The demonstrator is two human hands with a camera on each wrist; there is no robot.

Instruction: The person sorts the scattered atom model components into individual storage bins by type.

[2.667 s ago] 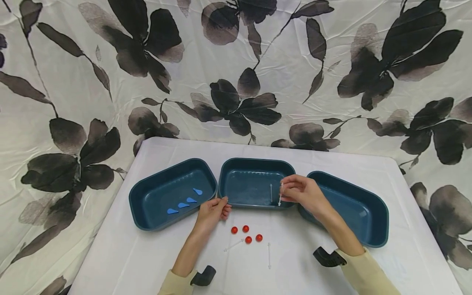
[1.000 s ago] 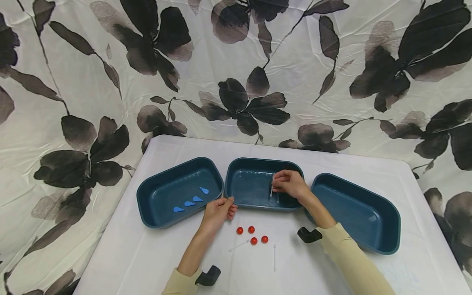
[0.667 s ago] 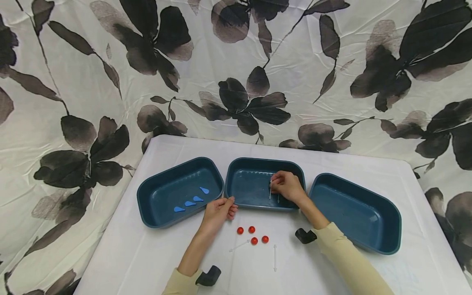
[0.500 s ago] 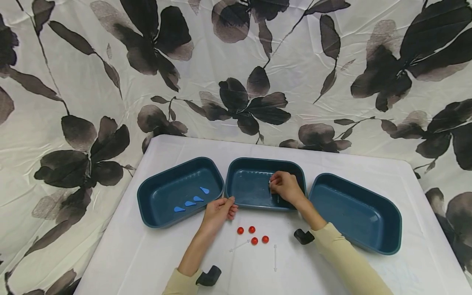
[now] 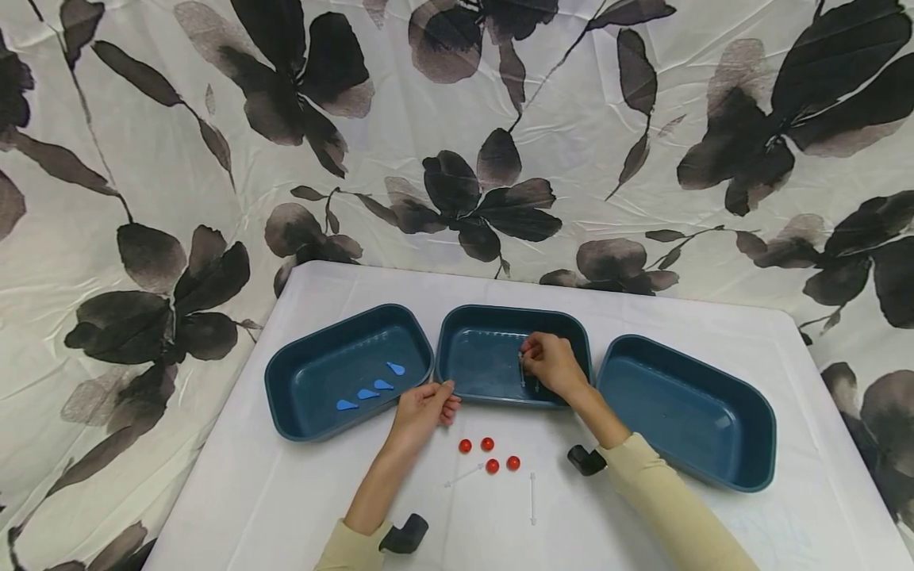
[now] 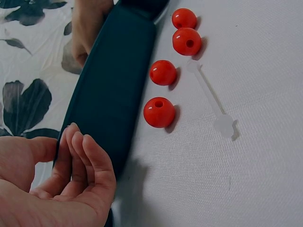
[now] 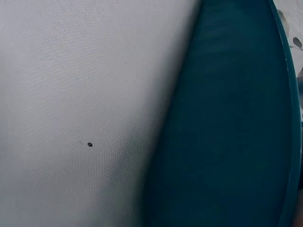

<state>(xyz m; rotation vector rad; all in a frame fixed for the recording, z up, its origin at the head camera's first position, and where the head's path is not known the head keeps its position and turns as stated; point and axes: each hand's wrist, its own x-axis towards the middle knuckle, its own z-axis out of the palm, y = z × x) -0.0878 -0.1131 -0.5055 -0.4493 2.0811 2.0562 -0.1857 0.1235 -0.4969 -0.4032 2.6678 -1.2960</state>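
In the head view, my left hand [image 5: 421, 412] is at the front left corner of the middle teal tray [image 5: 514, 401]. The left wrist view has my left thumb and fingers [image 6: 97, 156] on either side of the tray's rim, pinching it. My right hand [image 5: 553, 365] reaches inside that tray, its curled fingertips pinching a thin white stick [image 5: 521, 371] with widened ends, low near the floor. A second white stick [image 5: 537, 386] lies just right of it, partly hidden by the hand. The right wrist view shows mainly the tray's outer wall [image 7: 222, 123].
Several red beads [image 5: 493, 466] lie before the middle tray, beside two white sticks, one slanted [image 5: 464, 475] and one lengthwise [image 5: 532, 500]. The left tray [image 5: 286, 428] holds several blue drop-shaped pieces [image 5: 367, 394]. Another teal tray [image 5: 764, 444] stands angled at the right.
My right hand has moved left and down inside the middle tray, bringing the white stick beside the one lying there. My left hand keeps its place at the tray's corner.
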